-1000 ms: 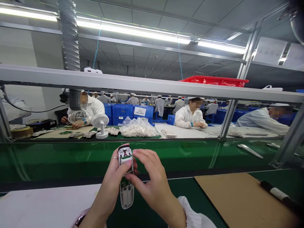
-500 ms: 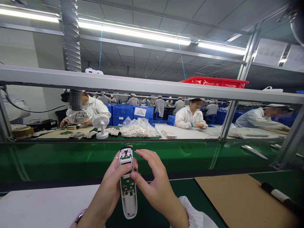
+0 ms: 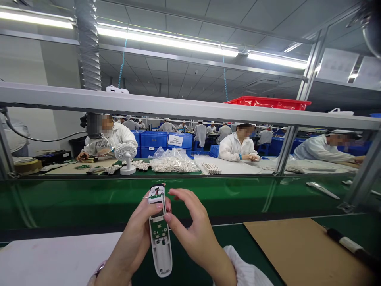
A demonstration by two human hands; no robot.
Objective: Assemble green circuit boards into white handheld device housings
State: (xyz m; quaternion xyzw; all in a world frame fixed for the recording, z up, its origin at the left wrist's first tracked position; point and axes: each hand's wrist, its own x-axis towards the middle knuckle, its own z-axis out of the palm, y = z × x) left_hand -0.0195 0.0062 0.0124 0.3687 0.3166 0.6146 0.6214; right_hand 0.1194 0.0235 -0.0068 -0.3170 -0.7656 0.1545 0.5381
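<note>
My left hand [image 3: 137, 228] is closed around a long white plastic device housing [image 3: 162, 254], its thumb pressing on the upper part. The housing is tilted toward me, its inside facing up. A green circuit board [image 3: 159, 228] with a dark rectangular part sits in it, and small wires show near its black top end. Below the board the white cavity is bare. To the right, my right hand [image 3: 196, 226] has its thumb tip at the housing's edge. Its index finger is stretched and apart from the thumb; the other fingers are partly hidden.
A green conveyor belt [image 3: 220, 198] crosses ahead, carrying a white blade-shaped piece [image 3: 323, 190]. At right lie a brown board [image 3: 297, 250] and a black-and-white screwdriver-like tool [image 3: 347, 242]; a white sheet [image 3: 59, 258] lies left. Co-workers sit beyond a metal shelf [image 3: 190, 105].
The white pieces on the belt have slid slightly to the right. My hands and the housing have barely moved. The co-worker at far left has shifted a little.
</note>
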